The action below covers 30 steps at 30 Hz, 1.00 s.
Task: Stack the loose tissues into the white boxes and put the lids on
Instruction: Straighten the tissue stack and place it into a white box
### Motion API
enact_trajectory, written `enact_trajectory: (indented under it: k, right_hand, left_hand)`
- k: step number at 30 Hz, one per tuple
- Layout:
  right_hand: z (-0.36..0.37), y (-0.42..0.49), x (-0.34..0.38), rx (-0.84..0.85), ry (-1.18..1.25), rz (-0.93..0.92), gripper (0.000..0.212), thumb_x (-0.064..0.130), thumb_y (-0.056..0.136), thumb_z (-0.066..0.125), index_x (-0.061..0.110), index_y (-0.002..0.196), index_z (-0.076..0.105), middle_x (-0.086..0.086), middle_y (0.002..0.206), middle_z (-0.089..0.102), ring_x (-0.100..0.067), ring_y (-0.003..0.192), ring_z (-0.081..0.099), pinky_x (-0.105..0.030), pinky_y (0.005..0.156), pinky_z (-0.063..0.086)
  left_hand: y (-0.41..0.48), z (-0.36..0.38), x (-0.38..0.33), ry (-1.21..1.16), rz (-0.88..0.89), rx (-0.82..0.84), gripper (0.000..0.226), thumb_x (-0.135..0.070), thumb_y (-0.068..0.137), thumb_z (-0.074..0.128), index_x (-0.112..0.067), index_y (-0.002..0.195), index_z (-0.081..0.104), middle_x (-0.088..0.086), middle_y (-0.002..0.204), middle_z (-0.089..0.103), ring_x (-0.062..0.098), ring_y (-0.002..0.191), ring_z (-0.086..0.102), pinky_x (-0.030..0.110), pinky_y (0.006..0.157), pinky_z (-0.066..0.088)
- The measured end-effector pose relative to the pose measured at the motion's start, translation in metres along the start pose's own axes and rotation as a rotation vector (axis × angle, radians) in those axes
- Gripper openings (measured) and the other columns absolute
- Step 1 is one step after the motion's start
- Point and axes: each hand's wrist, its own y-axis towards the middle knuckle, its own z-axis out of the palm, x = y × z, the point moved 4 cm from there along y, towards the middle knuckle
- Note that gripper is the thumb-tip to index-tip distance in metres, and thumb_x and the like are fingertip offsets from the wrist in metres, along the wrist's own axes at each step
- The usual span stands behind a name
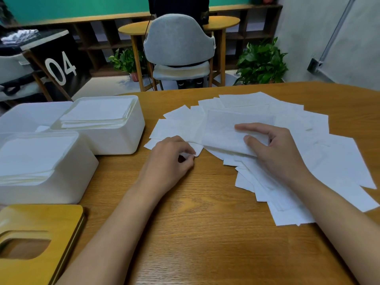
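Loose tissues (287, 124) fanned across right half of table (205, 233); white boxes (115, 140) part-filled, at left.
Left hand (170, 157) pinches a tissue corner (196, 149); right hand (275, 149) grips the top sheet (222, 130) by its edge.

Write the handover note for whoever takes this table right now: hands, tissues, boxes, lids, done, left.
Hands: left hand pinches a tissue corner; right hand grips a gathered bundle.
The loose tissues fan across the table, right side.
Done: near box and far box hold stacks; third box behind looks nearly empty.
Left: box the rest, fit lids; wooden lid lies off, near left.
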Motion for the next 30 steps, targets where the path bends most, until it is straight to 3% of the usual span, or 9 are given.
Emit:
enact_trajectory:
  k: [6,9,12,15,19,21,24,28,30]
  right_hand:
    - [0.005,-0.004,0.007,0.064,-0.125,-0.055,0.045,0.015,0.093,0.074,0.042,0.129,0.071,0.015,0.134,0.066,-0.001,0.127,0.057,-0.029,0.110,0.048]
    - [0.012,-0.008,0.011,0.166,-0.165,-0.105,0.047,0.023,0.087,0.082,0.043,0.129,0.071,0.015,0.130,0.068,-0.003,0.121,0.061,-0.033,0.103,0.054]
    - [0.019,-0.013,0.018,0.227,-0.145,-0.147,0.041,0.029,0.083,0.087,0.039,0.120,0.076,0.022,0.118,0.073,0.000,0.117,0.065,-0.032,0.100,0.053]
    - [0.021,-0.015,0.020,0.239,-0.117,-0.117,0.035,0.030,0.081,0.088,0.038,0.113,0.079,0.025,0.113,0.075,0.003,0.115,0.065,-0.026,0.101,0.050]
    - [0.023,-0.013,0.018,0.150,-0.083,-0.100,0.008,0.031,0.088,0.083,0.032,0.096,0.083,0.021,0.096,0.078,-0.002,0.101,0.070,-0.026,0.093,0.052]
    - [0.020,-0.011,0.016,0.098,-0.042,-0.044,0.006,0.032,0.087,0.083,0.030,0.092,0.083,0.021,0.095,0.078,0.000,0.100,0.070,-0.026,0.095,0.053]
    - [0.011,-0.007,0.016,0.079,0.051,0.049,0.015,0.037,0.080,0.085,0.027,0.090,0.082,0.020,0.096,0.078,0.003,0.100,0.070,-0.022,0.094,0.049]
    - [0.016,-0.012,0.025,0.242,0.150,0.051,0.021,0.032,0.083,0.081,0.023,0.102,0.081,0.012,0.105,0.079,-0.006,0.103,0.073,-0.029,0.096,0.055]
    - [0.022,-0.016,0.029,0.310,0.180,0.027,0.024,0.023,0.088,0.080,0.024,0.112,0.078,0.012,0.110,0.078,-0.007,0.104,0.073,-0.024,0.089,0.057]
  left_hand:
    - [-0.007,-0.005,-0.021,-0.150,0.132,-0.031,0.005,-0.020,0.096,0.066,-0.024,0.093,0.067,-0.013,0.085,0.069,0.007,0.071,0.060,0.026,0.062,0.041]
    - [-0.010,-0.005,-0.034,-0.253,0.229,-0.073,0.005,-0.017,0.098,0.068,-0.019,0.099,0.073,-0.016,0.091,0.072,0.008,0.081,0.068,0.028,0.070,0.051]
    - [-0.011,-0.009,-0.042,-0.295,0.285,-0.156,0.009,-0.011,0.097,0.074,-0.016,0.104,0.078,-0.015,0.098,0.075,-0.001,0.092,0.068,0.017,0.080,0.047]
    - [-0.010,-0.011,-0.045,-0.315,0.310,-0.212,0.012,-0.009,0.096,0.076,-0.013,0.107,0.079,-0.009,0.102,0.077,0.003,0.100,0.070,0.019,0.088,0.050]
    - [-0.010,-0.015,-0.043,-0.337,0.253,-0.153,0.028,-0.030,0.093,0.080,-0.019,0.118,0.076,-0.016,0.112,0.075,-0.001,0.109,0.067,0.017,0.092,0.049]
    - [-0.010,-0.017,-0.035,-0.349,0.155,-0.065,0.045,-0.041,0.087,0.083,-0.030,0.128,0.070,-0.019,0.110,0.072,0.001,0.109,0.065,0.020,0.089,0.051]
    - [-0.007,-0.027,-0.020,-0.495,0.021,-0.041,0.045,-0.028,0.090,0.084,-0.038,0.131,0.066,-0.006,0.095,0.073,0.015,0.100,0.070,0.039,0.089,0.057]
    - [-0.007,-0.030,-0.022,-0.620,-0.029,0.013,0.046,-0.024,0.089,0.084,-0.037,0.129,0.067,0.000,0.093,0.077,0.019,0.098,0.075,0.050,0.086,0.061]
    - [-0.008,-0.027,-0.025,-0.600,-0.027,0.053,0.046,-0.025,0.088,0.085,-0.036,0.129,0.067,-0.002,0.093,0.078,0.017,0.098,0.075,0.051,0.087,0.061]
